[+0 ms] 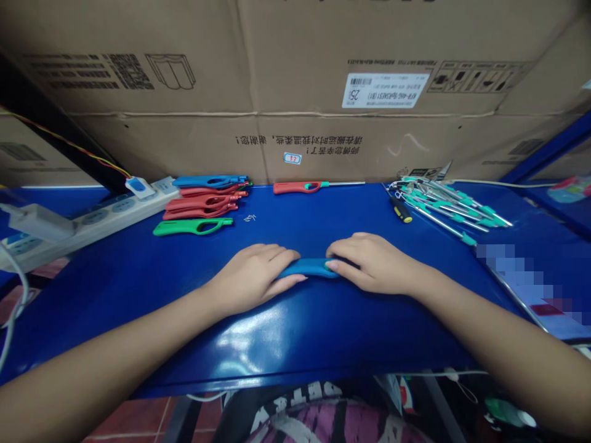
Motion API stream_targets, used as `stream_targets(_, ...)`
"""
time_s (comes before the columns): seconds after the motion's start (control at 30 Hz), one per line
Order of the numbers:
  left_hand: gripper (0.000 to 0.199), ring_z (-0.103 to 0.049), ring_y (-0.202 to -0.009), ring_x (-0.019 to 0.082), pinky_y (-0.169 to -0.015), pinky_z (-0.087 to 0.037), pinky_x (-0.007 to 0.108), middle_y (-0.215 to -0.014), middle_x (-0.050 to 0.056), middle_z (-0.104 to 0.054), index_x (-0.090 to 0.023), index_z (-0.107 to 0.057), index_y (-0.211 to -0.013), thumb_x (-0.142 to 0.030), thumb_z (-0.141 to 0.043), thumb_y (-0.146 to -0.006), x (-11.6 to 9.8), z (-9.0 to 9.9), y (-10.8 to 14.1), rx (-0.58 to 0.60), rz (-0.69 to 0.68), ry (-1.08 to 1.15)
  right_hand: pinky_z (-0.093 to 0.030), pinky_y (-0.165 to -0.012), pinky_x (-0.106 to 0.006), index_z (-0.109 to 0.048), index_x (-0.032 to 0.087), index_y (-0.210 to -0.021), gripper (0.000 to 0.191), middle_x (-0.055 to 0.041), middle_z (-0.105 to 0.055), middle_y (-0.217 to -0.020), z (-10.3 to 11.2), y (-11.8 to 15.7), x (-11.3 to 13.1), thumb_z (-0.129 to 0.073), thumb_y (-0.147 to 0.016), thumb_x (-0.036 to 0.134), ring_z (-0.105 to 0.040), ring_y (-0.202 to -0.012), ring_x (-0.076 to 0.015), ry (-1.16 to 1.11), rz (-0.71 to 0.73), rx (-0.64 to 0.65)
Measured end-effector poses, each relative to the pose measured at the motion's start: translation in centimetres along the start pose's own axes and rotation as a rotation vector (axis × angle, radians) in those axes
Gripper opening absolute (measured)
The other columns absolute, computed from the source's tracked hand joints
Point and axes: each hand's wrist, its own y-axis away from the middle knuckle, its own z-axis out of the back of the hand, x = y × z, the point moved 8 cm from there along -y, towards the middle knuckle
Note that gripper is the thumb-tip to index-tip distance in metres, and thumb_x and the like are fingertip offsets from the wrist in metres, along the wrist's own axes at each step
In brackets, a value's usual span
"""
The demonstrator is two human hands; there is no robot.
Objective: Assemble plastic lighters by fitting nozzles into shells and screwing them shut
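Between my two hands lies a blue lighter handle (307,267), level and just over the blue table. My left hand (258,274) is closed round its left end, thumb along the near side. The fingers of my right hand (369,264) pinch its right end and cover that part. Beyond my left hand sit more lighter handles: a green one (191,227), red ones (201,205) and a blue one (207,181). A red lighter (295,187) with a metal tube lies at the back, against the cardboard.
Several metal lighter tubes with teal parts (457,206) are heaped at the back right, with a black-and-yellow screwdriver (401,210) beside them. A white power strip (111,212) runs along the left. Tiny metal pieces (250,218) lie near the handles. A cardboard wall (184,135) closes the back.
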Motion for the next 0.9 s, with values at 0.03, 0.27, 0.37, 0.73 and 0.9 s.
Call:
stream_targets(0.03, 0.038, -0.07, -0.082, 0.023, -0.073, -0.053, 0.033, -0.092, 0.007, -0.073, -0.018, -0.062, -0.111, -0.05, -0.043, -0.104, -0.2, -0.2, 0.1, 0.009, -0.016, -0.003, -0.042, -0.081, -0.035, -0.063, 0.02, -0.106, 0.036, -0.0045, -0.072, -0.1, -0.1, 0.0, 0.5, -0.038, -0.106, 0.045, -0.064, -0.085, -0.0201, -0.034, 0.046, 0.002)
stream_targets(0.27, 0.047, -0.062, -0.054, 0.016, -0.052, -0.038, 0.026, -0.06, 0.0, -0.062, -0.018, -0.062, -0.089, -0.05, -0.033, -0.107, -1.5, -0.8, 0.3, 0.037, -0.054, 0.003, -0.042, -0.072, -0.032, -0.064, 0.019, -0.109, 0.033, -0.0045, -0.07, -0.098, -1.1, 0.1, 2.1, -0.038, -0.107, 0.04, -0.064, -0.082, -0.0191, -0.025, 0.143, 0.021)
stream_targets(0.37, 0.049, -0.06, -0.052, 0.016, -0.051, -0.037, 0.027, -0.058, 0.0, -0.06, -0.018, -0.061, -0.087, -0.049, -0.031, -0.108, -1.8, -0.7, 0.2, 0.031, -0.088, -0.005, -0.04, -0.069, -0.032, -0.064, 0.018, -0.103, 0.033, -0.004, -0.071, -0.093, -1.4, 0.1, 2.2, -0.039, -0.106, 0.039, -0.064, -0.076, -0.0191, 0.012, 0.132, 0.016)
stream_targets(0.73, 0.045, -0.065, -0.066, 0.018, -0.06, -0.043, 0.027, -0.073, 0.003, -0.066, -0.018, -0.064, -0.095, -0.05, -0.035, -0.106, 1.5, -0.9, 0.2, 0.135, 0.024, 0.06, -0.035, -0.065, -0.029, -0.062, 0.019, -0.091, 0.025, -0.0038, -0.071, -0.086, 0.1, 0.5, -1.1, -0.049, -0.102, 0.037, -0.065, -0.076, -0.0194, 0.087, -0.044, 0.062)
stream_targets(0.9, 0.036, -0.068, -0.08, 0.019, -0.069, -0.049, 0.028, -0.092, 0.004, -0.068, -0.019, -0.064, -0.108, -0.048, -0.044, -0.105, 1.2, -0.8, 0.2, 0.112, 0.056, 0.111, -0.034, -0.066, -0.031, -0.061, 0.019, -0.087, 0.033, -0.0031, -0.071, -0.083, -0.3, 0.4, -0.7, -0.046, -0.104, 0.042, -0.064, -0.071, -0.0186, 0.178, -0.015, 0.049)
